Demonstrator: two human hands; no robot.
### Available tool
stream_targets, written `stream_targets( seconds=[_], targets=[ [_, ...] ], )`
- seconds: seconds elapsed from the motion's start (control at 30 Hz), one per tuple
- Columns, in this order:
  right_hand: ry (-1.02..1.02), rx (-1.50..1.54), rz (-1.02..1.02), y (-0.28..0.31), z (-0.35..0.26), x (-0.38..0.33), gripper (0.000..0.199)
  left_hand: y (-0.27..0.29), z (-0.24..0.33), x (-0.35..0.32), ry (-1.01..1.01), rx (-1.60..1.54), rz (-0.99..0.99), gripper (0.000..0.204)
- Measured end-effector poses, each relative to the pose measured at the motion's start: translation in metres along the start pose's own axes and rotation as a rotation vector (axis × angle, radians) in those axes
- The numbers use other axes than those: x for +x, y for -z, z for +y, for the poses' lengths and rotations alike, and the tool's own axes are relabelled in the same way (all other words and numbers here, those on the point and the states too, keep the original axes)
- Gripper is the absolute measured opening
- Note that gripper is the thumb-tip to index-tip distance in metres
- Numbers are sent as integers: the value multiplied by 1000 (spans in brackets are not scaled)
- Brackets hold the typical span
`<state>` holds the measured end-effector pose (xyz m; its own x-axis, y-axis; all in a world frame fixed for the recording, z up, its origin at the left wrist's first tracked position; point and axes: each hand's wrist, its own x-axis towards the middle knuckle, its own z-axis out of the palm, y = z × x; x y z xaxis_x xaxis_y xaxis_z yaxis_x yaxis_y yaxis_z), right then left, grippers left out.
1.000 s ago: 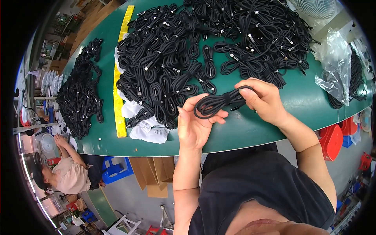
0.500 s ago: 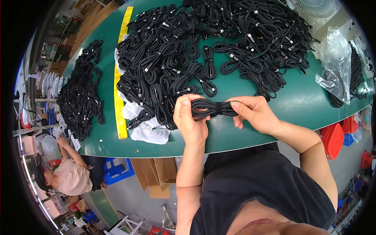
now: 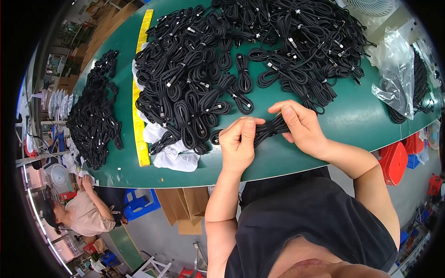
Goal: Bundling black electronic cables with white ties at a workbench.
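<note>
A coiled black cable bundle (image 3: pixel 265 131), bound round its middle with a black tie, is held in the air over the near edge of the green table. My left hand (image 3: pixel 238 139) is closed on its left end, with the thumb lying on top. At the other end my right hand (image 3: pixel 300 127) grips the loops between thumb and fingers. Part of the bundle is hidden behind both hands. Just beyond, a tied cable coil (image 3: pixel 243 74) lies beside a large heap of similar black cables (image 3: pixel 185 69) with metal plugs.
A yellow strip (image 3: pixel 140 106) separates the heap from another cable pile (image 3: pixel 95 116) on the left. White bags (image 3: pixel 176 156) lie near the front edge. A clear plastic bag (image 3: pixel 396 74) sits at the right. A co-worker (image 3: pixel 85 213) is at the far left, by a blue stool (image 3: pixel 139 202).
The bundle has tilted, its right end now higher. My left hand has moved rightward along it and turned, and my right hand has risen and shifted its grip.
</note>
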<state>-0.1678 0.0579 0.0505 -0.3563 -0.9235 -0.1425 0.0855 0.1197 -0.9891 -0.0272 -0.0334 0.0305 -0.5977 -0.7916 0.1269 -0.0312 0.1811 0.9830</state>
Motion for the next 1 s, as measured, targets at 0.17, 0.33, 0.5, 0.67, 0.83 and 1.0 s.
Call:
stream_targets(
  seconds=[0.17,0.33,0.5,0.67,0.83,1.0],
  targets=[
    [43,-66,66,-6,6,2,32,-4,2,3,-150,84,48,27],
    [63,-134,128,-2,15,6,33,-8,-1,-1,-143,199,42,28],
    [523,-389,146,5,10,9,23,-7,-18,-12,77,143,-24,29],
    [685,-497,26,15,1,13,16,-2,-11,-20,204,-295,-360,25],
    [943,-550,-21,7,-11,15,15,-10,-4,-32,116,-23,-346,29],
    [813,-594,-58,7,-2,19,24,-19,1,-41,131,129,-339,21]
  ],
)
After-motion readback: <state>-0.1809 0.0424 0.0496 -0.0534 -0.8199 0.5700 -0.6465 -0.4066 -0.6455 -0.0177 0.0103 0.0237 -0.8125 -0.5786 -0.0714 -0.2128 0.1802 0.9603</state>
